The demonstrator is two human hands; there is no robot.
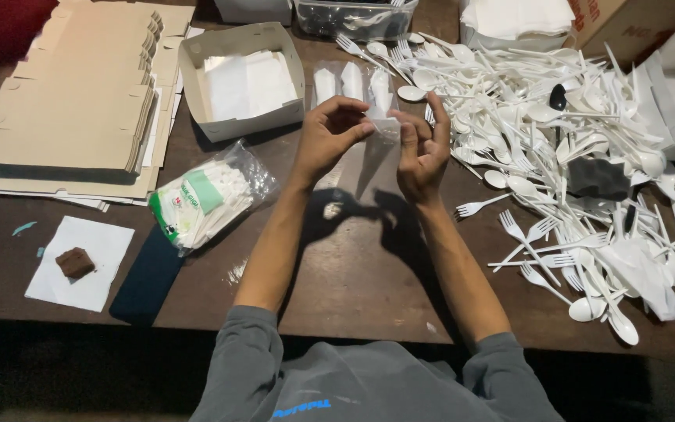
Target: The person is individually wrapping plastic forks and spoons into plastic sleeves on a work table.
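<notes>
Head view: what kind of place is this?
Probably a small packing workbench for takeaway cutlery sets: a heap of white plastic forks and spoons, flat cardboard boxes, and both hands holding a clear sleeve.

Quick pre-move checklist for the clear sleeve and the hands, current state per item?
1. Both hands on the clear plastic sleeve: ok, left hand and right hand pinch its top edge.
2. Sleeve mouth open: cannot tell.
3. Sleeve empty: cannot tell, film is see-through.
4. White plastic cutlery pile near right hand: ok.
5. Open cardboard box of white napkins beyond left hand: ok.
6. Table bare under the hands: ok.
</notes>
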